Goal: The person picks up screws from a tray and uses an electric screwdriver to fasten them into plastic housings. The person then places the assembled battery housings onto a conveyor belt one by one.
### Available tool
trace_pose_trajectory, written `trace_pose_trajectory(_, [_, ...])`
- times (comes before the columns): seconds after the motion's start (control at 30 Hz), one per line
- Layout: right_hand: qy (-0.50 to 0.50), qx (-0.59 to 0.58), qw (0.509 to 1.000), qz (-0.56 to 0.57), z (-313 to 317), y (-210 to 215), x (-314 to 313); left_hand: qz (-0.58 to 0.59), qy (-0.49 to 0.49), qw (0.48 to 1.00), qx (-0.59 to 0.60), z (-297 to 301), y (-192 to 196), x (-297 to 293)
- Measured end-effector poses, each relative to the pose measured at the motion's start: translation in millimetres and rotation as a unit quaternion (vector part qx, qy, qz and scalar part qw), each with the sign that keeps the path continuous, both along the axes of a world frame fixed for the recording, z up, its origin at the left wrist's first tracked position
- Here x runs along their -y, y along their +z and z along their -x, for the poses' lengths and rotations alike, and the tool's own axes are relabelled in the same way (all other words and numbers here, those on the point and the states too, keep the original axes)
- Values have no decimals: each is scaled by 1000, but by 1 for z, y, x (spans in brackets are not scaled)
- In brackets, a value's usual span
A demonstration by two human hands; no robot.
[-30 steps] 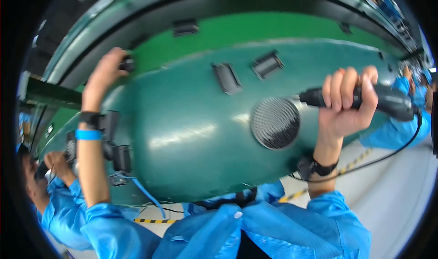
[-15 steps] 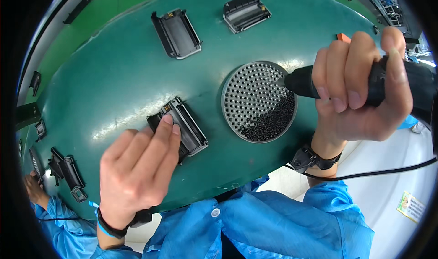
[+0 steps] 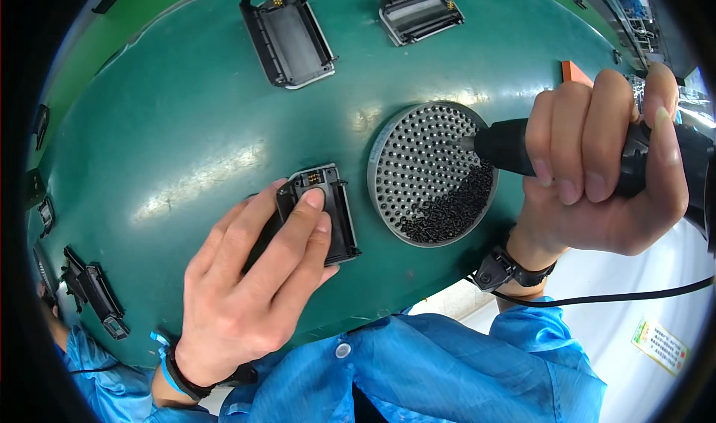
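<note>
My left hand (image 3: 253, 296) grips a black plastic case (image 3: 341, 218) with small gold contacts at its far end. One fingertip presses inside the case near the contacts, while other fingers lie along its left side; the thumb is hidden. In my right hand (image 3: 597, 162) is a black electric screwdriver (image 3: 501, 144), held sideways with its tip pointing left. That tip reaches over a round grey tray (image 3: 410, 147) full of holes, though whether it touches a screw cannot be seen. Small black screws (image 3: 451, 210) are heaped along the tray's near right side.
Two similar open cases, one (image 3: 294, 43) at far left of centre and another (image 3: 421, 13) beside it, lie on the green table (image 3: 194, 140). More black parts (image 3: 95, 292) rest at the left. An orange block (image 3: 574, 73) and the screwdriver's cable (image 3: 611, 300) are at the right.
My left hand has shifted right with the case and turned it, so its far end points more straight away. The screwdriver stays over the tray. The whole view has shifted slightly.
</note>
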State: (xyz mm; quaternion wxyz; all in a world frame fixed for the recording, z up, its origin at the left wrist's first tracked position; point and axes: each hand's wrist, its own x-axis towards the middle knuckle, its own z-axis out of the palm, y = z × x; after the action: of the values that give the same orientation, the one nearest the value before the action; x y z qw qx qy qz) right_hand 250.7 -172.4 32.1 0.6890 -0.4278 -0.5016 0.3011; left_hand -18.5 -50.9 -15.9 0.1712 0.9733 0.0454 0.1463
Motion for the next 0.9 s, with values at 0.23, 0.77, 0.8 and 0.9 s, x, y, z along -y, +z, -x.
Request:
trace_pose_trajectory(0.23, [-31, -44, 998, -25, 6, -1, -9, 35, 22, 999, -25, -4, 4, 6])
trace_pose_trajectory(0.77, [186, -71, 979, -34, 10, 12, -16, 58, 46, 997, 9, -18, 8, 24])
trace_pose_trajectory(0.8, [188, -63, 979, -38, 10, 10, -18, 60, 48, 997, 17, -20, 7, 24])
trace_pose_trajectory(0.9, [202, -44, 978, -43, 12, 4, -23, 60, 55, 996, 31, -22, 5, 27])
